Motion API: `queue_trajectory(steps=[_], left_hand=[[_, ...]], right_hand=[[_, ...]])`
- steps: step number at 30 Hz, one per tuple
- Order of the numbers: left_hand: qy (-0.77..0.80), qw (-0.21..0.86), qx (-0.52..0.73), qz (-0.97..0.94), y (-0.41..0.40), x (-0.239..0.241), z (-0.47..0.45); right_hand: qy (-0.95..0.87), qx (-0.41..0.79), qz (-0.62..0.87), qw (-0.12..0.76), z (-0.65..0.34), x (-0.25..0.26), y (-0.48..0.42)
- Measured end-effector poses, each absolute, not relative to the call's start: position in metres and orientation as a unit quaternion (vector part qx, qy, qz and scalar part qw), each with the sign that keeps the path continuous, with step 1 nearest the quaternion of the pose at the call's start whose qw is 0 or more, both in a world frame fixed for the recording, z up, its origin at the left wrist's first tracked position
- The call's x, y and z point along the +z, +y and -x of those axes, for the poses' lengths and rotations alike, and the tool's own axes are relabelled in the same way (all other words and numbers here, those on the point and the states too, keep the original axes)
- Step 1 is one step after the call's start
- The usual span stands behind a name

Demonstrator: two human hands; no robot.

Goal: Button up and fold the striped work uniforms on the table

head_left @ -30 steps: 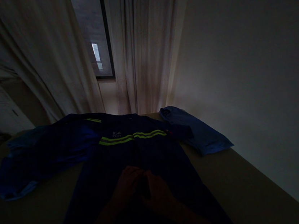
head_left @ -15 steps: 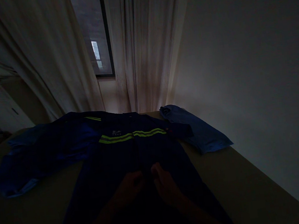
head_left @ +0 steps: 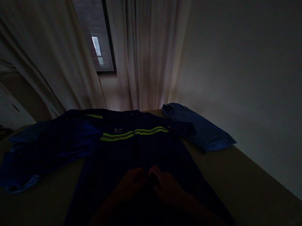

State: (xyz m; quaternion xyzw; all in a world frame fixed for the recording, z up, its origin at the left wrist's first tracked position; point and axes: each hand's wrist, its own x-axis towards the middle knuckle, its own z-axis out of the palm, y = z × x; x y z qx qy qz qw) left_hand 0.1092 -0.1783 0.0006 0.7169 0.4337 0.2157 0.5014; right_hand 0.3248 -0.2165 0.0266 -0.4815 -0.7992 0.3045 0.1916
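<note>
A dark navy jacket (head_left: pixel 136 155) with two yellow-green reflective stripes lies spread flat on a tan table (head_left: pixel 245 185) in a very dim room. My left hand (head_left: pixel 130 183) and my right hand (head_left: pixel 165 184) rest side by side on the jacket's front, near its centre line, fingertips almost touching. The fingers of both look curled together against the cloth, but the darkness hides whether they pinch anything.
A folded lighter blue garment (head_left: pixel 199 129) lies at the table's far right. More blue clothing (head_left: pixel 32 157) is heaped at the left. White curtains (head_left: pixel 142 44) and a window (head_left: pixel 94 32) stand behind the table. A white wall runs along the right.
The hands have stayed near the jacket's middle, parting slightly and then coming close again. The view has tilted a little.
</note>
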Motion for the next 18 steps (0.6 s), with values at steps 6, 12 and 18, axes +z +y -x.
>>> queue_trajectory(steps=[6,12,18], left_hand=[[0.418,0.539,0.218,-0.699,-0.179,-0.004,-0.107],[0.418,0.542,0.239,-0.689,-0.180,0.000,-0.111],[0.451,0.510,0.270,-0.681,-0.178,0.002,-0.115]], right_hand=[[-0.841,0.314,0.415,0.146,-0.333,0.030,-0.216],[-0.852,0.277,0.418,0.152,-0.322,0.014,-0.224],[-0.839,0.287,0.421,0.192,-0.319,0.013,-0.222]])
